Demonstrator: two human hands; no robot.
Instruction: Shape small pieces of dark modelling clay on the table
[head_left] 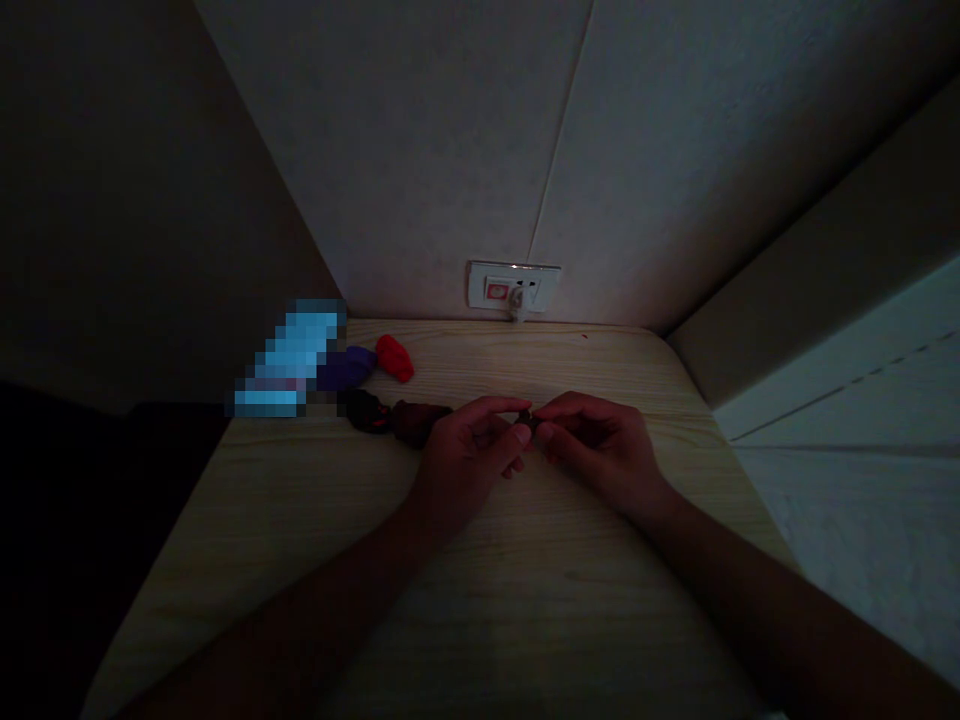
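Observation:
The scene is dim. My left hand (471, 452) and my right hand (600, 450) meet over the middle of a light wooden table (525, 600). Both pinch a small dark object (528, 421) between thumbs and fingertips; I cannot make out what it is. Just left of my left hand lie a dark brown lump (416, 420) and a black lump with a red spot (366, 411). Further back left sit a purple lump (346, 368) and a red lump (394, 357).
A white wall socket (514, 286) with a plug in it sits on the wall behind the table. A blurred blue patch (289, 370) lies at the table's left edge. A dark wall stands left, and a pale surface lies right of the table.

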